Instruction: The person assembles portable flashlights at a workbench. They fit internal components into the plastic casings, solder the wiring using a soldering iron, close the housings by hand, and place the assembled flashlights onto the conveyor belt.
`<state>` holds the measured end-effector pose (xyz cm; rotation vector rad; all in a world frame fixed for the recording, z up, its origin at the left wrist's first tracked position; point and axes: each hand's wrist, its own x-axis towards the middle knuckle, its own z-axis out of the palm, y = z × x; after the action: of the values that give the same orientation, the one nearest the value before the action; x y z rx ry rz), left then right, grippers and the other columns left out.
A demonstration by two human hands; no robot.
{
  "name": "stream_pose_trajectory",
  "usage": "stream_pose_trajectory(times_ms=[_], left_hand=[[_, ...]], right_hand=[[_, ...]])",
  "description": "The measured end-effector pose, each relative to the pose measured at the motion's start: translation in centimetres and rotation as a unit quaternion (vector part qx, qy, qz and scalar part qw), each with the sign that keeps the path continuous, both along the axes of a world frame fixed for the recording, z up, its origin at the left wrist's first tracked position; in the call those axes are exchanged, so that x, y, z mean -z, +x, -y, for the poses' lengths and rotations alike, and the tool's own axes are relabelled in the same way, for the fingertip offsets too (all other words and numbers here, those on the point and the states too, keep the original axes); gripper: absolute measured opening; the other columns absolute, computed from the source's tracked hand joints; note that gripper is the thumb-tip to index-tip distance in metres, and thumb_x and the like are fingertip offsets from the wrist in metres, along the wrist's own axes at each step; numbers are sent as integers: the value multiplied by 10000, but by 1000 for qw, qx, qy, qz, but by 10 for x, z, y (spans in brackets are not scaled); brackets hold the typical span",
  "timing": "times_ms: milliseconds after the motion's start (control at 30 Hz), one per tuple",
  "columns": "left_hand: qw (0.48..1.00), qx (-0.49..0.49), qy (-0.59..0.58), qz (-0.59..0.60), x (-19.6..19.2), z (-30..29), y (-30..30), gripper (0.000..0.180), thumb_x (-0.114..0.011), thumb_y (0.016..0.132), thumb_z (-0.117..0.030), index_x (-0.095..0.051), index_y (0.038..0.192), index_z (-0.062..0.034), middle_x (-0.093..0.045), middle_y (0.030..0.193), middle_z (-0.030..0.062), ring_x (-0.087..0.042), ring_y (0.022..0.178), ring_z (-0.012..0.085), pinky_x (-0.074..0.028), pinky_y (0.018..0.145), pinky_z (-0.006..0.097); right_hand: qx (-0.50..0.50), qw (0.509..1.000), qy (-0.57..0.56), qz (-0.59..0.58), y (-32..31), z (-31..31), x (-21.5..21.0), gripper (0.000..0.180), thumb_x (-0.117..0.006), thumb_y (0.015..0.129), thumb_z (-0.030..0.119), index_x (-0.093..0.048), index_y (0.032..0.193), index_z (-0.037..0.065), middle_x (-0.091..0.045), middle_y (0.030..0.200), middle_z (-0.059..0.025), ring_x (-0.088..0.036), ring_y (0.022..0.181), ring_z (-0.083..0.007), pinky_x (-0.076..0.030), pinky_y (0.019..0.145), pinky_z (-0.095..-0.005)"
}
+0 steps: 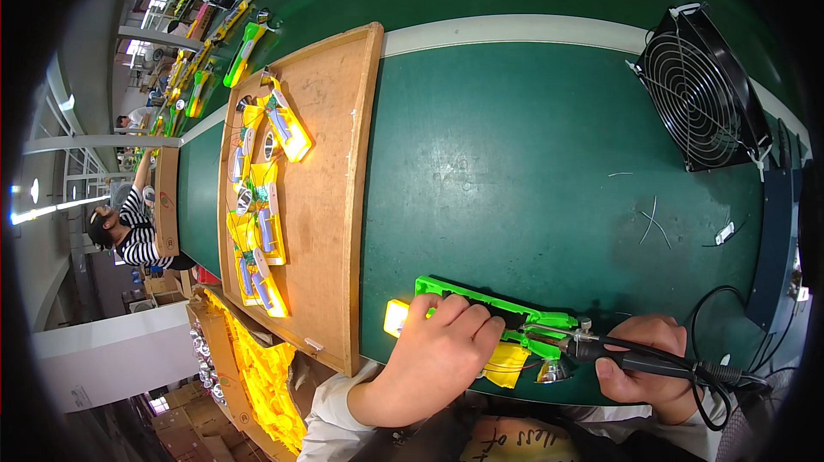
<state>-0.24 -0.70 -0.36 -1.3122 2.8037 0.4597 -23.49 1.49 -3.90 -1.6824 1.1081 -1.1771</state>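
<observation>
My left hand (438,355) presses down on a green plastic housing (481,301) with yellow parts that lies at the near edge of the green bench. My right hand (645,361) grips a black soldering iron (639,357) like a pen. Its metal tip (541,330) points left and touches the inside of the green housing, just beside my left fingers. A small silver reflector cup (554,369) and a yellow piece (506,363) sit under the housing near the iron. The iron's black cable (730,376) trails off to the right.
A wooden tray (330,196) on the left carries several yellow and blue housings (257,230). A black fan (699,89) stands at the far right. Loose wire scraps (654,223) lie on the green bench (498,162). A cardboard box of yellow parts (257,376) sits lower left. A person in a striped shirt (133,226) works farther left.
</observation>
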Motion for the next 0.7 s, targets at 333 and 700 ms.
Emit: stream_pose_trajectory(times_ms=[333, 700], left_hand=[[1000, -6, -5, -4, 0, 0, 0, 197, -645, 608, -116, -597, 799, -103, -532, 745, -30, -493, 722, 136, -361, 676, 295], [1000, -7, 4, 1, -3, -1, 0, 176, -650, 638, -121, -596, 805, -111, -536, 721, -33, -496, 717, 133, -360, 668, 292]], right_hand=[[21, 999, -41, -7, -19, 1, -9, 283, -694, 662, 172, -485, 789, 29, -566, 585, -59, -551, 440, -162, -443, 423, -241], [300, 947, 8, 118, -30, -1, -9, 308, -583, 790, 233, -420, 862, -18, -431, 779, -74, -437, 429, -67, -385, 404, -180]])
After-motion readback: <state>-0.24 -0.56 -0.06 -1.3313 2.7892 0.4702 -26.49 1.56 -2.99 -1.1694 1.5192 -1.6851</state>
